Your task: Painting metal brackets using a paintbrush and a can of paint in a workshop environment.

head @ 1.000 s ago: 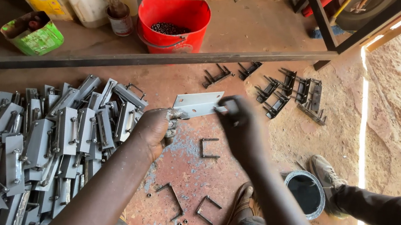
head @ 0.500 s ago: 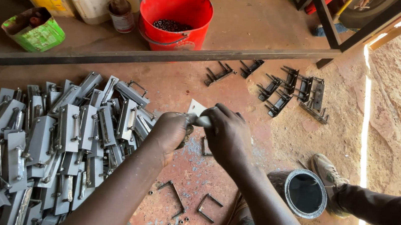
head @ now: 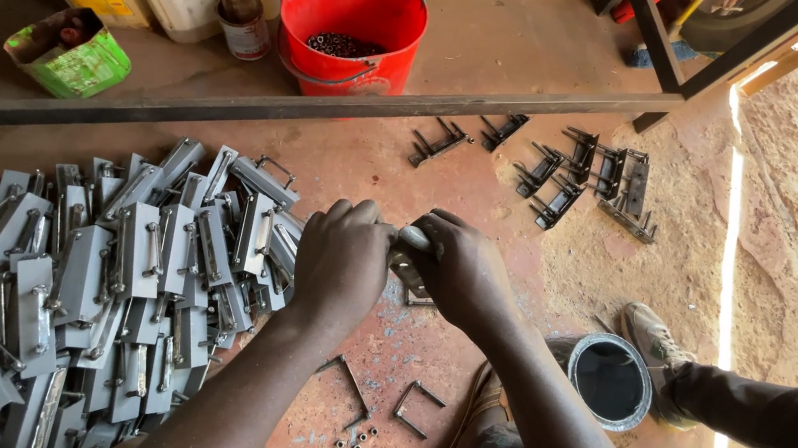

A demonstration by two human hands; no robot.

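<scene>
1. Head camera looks down on our two hands, brought together above the reddish floor (head: 522,198). Our left hand (head: 343,260) is curled into a loose fist over one end of a small grey metal latch plate (head: 407,267); our right hand (head: 462,269) wraps the other end, with a rounded pale metal part showing between the two. Both hands are closed on the piece, which is held in the air just above the floor.

2. Judging the finished share: to our left a large heap of grey latch plates (head: 102,280), each with a bar or loop fitted, covers the floor. It looks like the bulk of the work already put together.

3. Judging what is left: near our forearms lie a few bent wire staples (head: 418,408) and a small cluster of nuts (head: 356,440), loose and unfitted, so some parts appear to wait.

4. Further off, a row of dark metal brackets (head: 575,169) lies near a steel bar (head: 332,111). We cannot tell whether they are finished.

5. A red bucket (head: 351,38) holding small dark parts stands on the shelf behind the bar, with a green box (head: 70,51) to its left. A round tin (head: 609,380) sits by our right arm, beside another person's shoe (head: 651,338).
</scene>
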